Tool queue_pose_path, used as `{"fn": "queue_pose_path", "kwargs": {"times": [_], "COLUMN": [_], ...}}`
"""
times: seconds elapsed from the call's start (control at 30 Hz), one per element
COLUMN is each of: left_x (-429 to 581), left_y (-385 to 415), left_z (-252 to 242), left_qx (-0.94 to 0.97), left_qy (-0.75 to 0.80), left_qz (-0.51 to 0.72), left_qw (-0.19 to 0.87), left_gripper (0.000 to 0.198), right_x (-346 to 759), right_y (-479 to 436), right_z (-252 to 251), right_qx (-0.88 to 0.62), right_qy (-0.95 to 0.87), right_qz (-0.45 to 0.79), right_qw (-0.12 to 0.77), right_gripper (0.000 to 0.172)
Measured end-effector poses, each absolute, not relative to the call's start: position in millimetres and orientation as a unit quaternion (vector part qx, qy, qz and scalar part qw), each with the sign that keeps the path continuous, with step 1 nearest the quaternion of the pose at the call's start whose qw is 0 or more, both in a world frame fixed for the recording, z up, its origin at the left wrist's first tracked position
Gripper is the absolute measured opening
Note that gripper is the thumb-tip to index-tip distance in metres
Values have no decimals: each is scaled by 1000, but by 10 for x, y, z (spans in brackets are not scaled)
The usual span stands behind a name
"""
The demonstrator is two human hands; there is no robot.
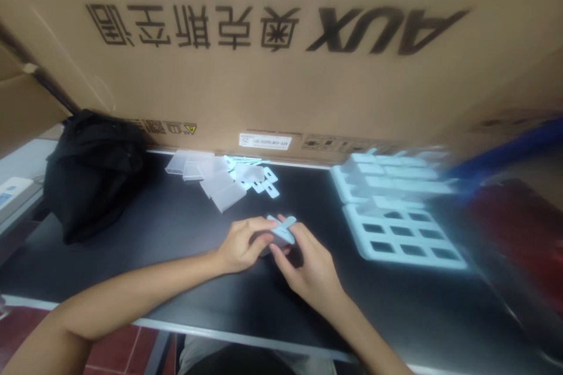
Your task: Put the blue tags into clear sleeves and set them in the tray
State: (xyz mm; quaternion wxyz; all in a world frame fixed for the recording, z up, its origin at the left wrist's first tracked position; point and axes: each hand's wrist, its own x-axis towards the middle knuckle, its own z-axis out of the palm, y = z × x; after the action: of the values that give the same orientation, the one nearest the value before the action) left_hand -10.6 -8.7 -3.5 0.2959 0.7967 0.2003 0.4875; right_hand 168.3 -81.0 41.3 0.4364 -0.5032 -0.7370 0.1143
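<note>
At the middle of the table's near half, I hold a small translucent plastic box with a light-blue top (pixel 282 232) between both hands. A flat blue tab sticks up from its top. My left hand (pixel 246 243) is closed, its thumb and fingers pinching the box's left side. From the right, the thumb and fingers of my right hand (pixel 313 260) grip the other side. Fingers hide much of the box's lower part. Beyond my hands lie several loose translucent sleeves (pixel 224 190) and a heap of small light-blue slotted tabs (pixel 269 182).
To the right lies a light-blue tray with rectangular openings (pixel 358 240). Behind it, several blue-topped pieces stand in another tray (pixel 341 184). A black cloth bag (pixel 94 175) sits at the left. A large cardboard box (pixel 264 87) walls off the black table's (pixel 185 304) back edge.
</note>
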Motion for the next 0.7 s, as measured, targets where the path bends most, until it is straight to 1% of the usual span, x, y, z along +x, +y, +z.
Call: {"fn": "queue_pose_path", "kwargs": {"times": [0.1,0.17,0.27,0.4,0.47,0.6,0.67,0.7], "left_x": [-98,-94,-88,-78,-74,-70,-70,-71], "left_y": [-86,-88,-89,-85,-83,-75,-71,-71], "left_z": [-21,-17,4,69,101,143,158,164], "left_qx": [826,841,841,835,839,844,843,842], "left_qy": [192,174,168,202,213,224,225,225], "left_qz": [438,413,379,320,292,256,255,256], "left_qw": [298,303,349,399,407,414,417,418], "left_gripper": [29,35,44,39,36,32,31,30], "right_x": [1823,1979,2354,3146,3595,4303,4486,4535], "right_y": [-830,-871,-987,-1181,-1235,-1154,-1020,-937], "right_z": [497,561,678,848,906,919,886,867], "right_qx": [-500,-505,-520,-576,-640,-727,-741,-747], "right_qy": [-750,-756,-766,-755,-717,-646,-639,-634], "right_qz": [121,123,104,32,21,12,11,-9], "right_qw": [415,399,365,312,276,231,207,199], "right_gripper": [26,22,21,26,37,72,82,83]}}
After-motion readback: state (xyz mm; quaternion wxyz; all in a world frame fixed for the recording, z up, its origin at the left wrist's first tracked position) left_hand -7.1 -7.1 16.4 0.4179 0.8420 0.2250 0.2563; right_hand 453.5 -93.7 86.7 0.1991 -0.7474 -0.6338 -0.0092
